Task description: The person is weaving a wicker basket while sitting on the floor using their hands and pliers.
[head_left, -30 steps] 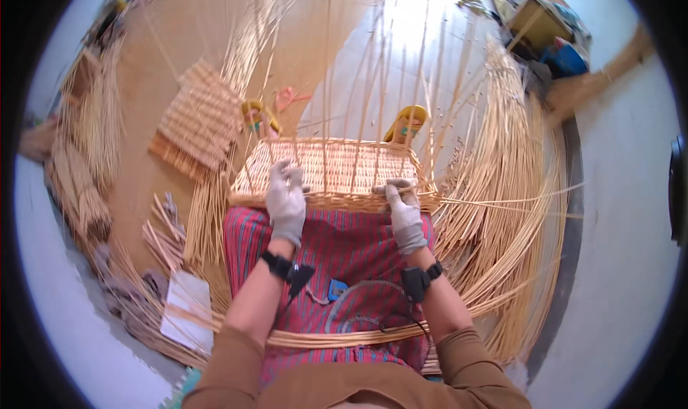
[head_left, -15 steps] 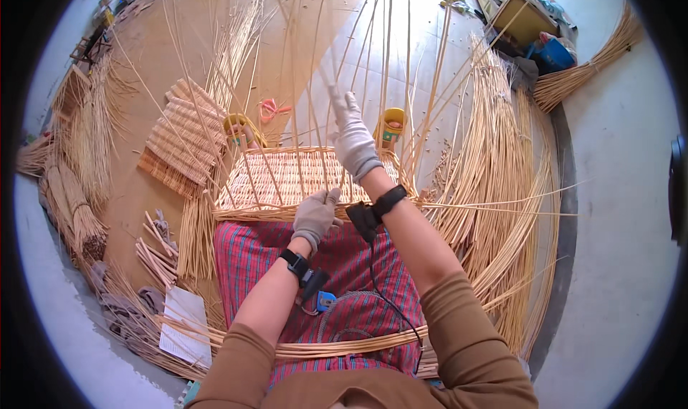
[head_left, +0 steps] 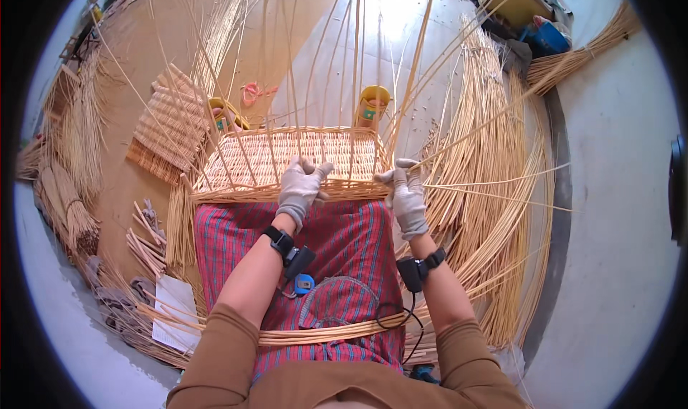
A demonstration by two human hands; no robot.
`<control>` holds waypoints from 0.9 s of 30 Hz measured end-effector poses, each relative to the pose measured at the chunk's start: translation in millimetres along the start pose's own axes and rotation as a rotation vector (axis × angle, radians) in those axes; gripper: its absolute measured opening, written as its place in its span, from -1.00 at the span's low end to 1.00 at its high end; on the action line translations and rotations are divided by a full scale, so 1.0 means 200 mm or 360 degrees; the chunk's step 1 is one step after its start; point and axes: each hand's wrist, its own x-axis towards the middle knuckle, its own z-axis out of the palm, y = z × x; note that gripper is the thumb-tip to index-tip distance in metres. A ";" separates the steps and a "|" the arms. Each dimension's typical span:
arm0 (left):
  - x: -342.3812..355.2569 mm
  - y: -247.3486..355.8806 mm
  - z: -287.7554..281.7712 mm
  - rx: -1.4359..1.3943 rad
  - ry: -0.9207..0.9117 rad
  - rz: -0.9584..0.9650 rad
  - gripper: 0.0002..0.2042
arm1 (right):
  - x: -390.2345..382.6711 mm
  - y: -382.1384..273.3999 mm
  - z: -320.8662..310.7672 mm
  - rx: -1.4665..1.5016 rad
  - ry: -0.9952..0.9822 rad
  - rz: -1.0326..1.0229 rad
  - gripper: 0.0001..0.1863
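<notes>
A shallow rectangular wicker basket (head_left: 251,154) lies in front of my lap, with long upright rods (head_left: 356,58) rising from its edges. My left hand (head_left: 301,187), in a pale work glove, is closed at the middle of the basket's near edge; its fingertips are partly hidden. At the near right corner is my gloved right hand (head_left: 407,197), its fingers bent round a long wicker rod (head_left: 476,128) that slants away to the upper right. Red and blue striped cloth (head_left: 236,248) covers my lap below the basket.
Large bundles of rods (head_left: 480,115) lie along the right. A woven panel (head_left: 172,126) rests on the floor at left. Two yellow containers, one a cup (head_left: 373,101), stand beyond the basket. A blue tape measure (head_left: 304,284) lies on the cloth, with several rods (head_left: 322,336) across it.
My right hand has come down from above the basket to its near right corner. My left hand has shifted slightly up along the near edge. The whole view has moved a little.
</notes>
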 end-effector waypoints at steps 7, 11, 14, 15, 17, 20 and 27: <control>0.01 0.05 -0.07 0.0178 -0.0123 -0.0011 -0.55 | -0.09 -0.06 0.00 0.0175 -0.0024 0.0176 -0.84; -0.05 0.08 -0.08 -0.0152 0.0222 0.0243 -0.70 | -0.04 -0.05 -0.16 -0.0099 0.0420 -0.0136 -0.78; -0.04 0.08 0.06 0.0370 0.0027 0.1135 -0.73 | -0.07 -0.04 -0.28 0.0105 0.0561 -0.0046 -0.75; -0.03 0.06 0.13 0.0419 -0.0182 0.0894 -0.67 | -0.08 -0.06 -0.29 0.0274 0.0543 0.0185 -0.76; -0.01 0.03 0.25 0.0691 -0.0742 -0.0045 -0.60 | -0.04 -0.11 -0.25 0.0150 0.0426 0.0024 -0.78; -0.02 -0.03 0.32 0.0578 -0.0727 0.0008 -0.59 | 0.16 -0.24 -0.07 -0.0470 0.0108 -0.0604 -0.64; 0.03 -0.03 0.32 0.0688 -0.0236 0.0172 -0.68 | 0.53 -0.17 0.14 -0.1614 0.0050 -0.1021 -0.58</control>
